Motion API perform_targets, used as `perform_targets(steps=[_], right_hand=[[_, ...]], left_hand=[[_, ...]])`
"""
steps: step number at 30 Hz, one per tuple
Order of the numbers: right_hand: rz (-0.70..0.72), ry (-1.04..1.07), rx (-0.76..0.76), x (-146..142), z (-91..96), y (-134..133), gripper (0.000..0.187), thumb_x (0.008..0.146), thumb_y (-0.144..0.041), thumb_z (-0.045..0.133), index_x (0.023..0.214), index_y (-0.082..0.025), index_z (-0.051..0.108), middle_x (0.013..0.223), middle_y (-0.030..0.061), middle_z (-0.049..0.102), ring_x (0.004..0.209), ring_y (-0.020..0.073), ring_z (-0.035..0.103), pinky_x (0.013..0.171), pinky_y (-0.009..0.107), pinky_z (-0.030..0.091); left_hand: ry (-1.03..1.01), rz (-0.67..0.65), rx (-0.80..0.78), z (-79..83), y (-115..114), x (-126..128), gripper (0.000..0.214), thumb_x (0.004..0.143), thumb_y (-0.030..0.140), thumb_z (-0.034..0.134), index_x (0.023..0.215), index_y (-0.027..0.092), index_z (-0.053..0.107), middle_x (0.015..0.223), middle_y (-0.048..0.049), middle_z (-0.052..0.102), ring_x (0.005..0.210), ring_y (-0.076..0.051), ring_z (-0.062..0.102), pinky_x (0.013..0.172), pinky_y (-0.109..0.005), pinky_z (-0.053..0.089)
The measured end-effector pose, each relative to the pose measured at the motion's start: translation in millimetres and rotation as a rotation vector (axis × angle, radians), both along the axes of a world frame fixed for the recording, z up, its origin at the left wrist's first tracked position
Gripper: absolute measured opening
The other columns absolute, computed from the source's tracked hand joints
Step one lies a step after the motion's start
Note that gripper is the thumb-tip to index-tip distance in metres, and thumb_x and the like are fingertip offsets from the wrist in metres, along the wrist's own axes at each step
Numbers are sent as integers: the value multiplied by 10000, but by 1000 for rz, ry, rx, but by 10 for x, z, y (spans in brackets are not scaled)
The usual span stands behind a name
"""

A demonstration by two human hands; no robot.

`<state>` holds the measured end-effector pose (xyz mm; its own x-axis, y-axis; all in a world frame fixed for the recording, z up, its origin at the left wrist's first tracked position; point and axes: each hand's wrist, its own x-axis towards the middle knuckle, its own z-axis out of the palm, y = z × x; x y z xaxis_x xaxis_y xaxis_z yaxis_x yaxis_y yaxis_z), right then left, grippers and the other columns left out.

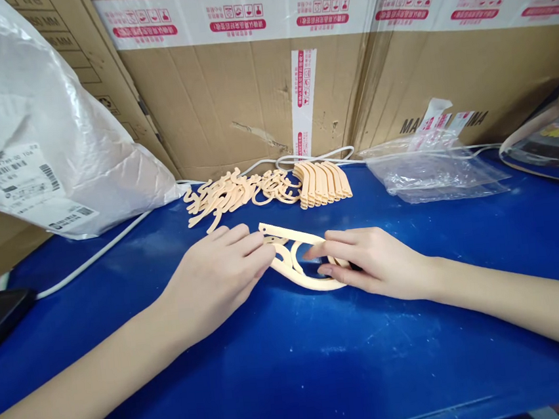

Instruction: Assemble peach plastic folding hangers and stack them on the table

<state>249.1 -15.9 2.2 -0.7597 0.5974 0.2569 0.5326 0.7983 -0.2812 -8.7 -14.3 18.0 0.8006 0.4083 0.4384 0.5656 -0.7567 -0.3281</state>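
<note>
My left hand is closed around the left end of a cream plastic folding hanger, just above the blue table. My right hand grips the hanger's right end between thumb and fingers. Curved arms and a rounded inner piece show between the hands; both ends are partly covered by fingers. Behind lie a loose pile of cream hooks, a cluster of small curved cream pieces and a neat row of curved hanger arms.
Large cardboard boxes wall off the back. A stuffed white plastic bag leans at left, above a black device and a white cable. Clear plastic bags lie at back right, beside a transparent bag with a beige strap.
</note>
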Motion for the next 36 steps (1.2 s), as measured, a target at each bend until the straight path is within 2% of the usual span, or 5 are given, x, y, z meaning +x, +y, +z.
perform_targets(steps=[5, 9, 17, 26, 36], right_hand=[[130, 4, 77, -4, 30, -11, 331, 989, -404, 424, 1132, -150, 582, 858, 44, 607, 731, 153, 528, 673, 278, 427], [210, 2, 133, -4, 45, -14, 425, 979, -448, 408, 1212, -129, 565, 862, 59, 600, 767, 184, 504, 720, 314, 436], [234, -7, 210, -27, 14, -11, 448, 923, -164, 355, 1354, -158, 476, 948, 80, 631, 885, 214, 539, 792, 363, 486], [-42, 179, 84, -256, 139, 236, 718, 921, -249, 516, 1519, -165, 128, 1222, 123, 612, 1077, 237, 598, 905, 401, 506], [69, 250, -94, -377, 36, 496, 638, 851, -79, 503, 1451, -181, 308, 989, 56, 662, 887, 183, 634, 808, 340, 510]], left_hand=[[-111, 113, -63, 20, -44, 2, 289, 923, 155, 420, 637, 196, 398, 553, 39, 407, 531, -129, 391, 497, -273, 271], [-272, 172, -359, 38, -120, 59, 191, 880, 156, 392, 700, 204, 344, 622, 49, 428, 539, -104, 400, 489, -230, 293], [-482, 263, -645, -15, -159, 139, 315, 804, 396, 634, 794, 210, 379, 700, 70, 457, 536, -74, 433, 468, -188, 364], [-400, 246, -636, -9, -143, 95, 132, 828, 200, 527, 844, 218, 398, 740, 69, 542, 551, -83, 488, 502, -199, 373], [-173, 113, -252, 43, -97, 47, 54, 889, 182, 464, 837, 193, 453, 744, 15, 559, 624, -140, 525, 510, -238, 338]])
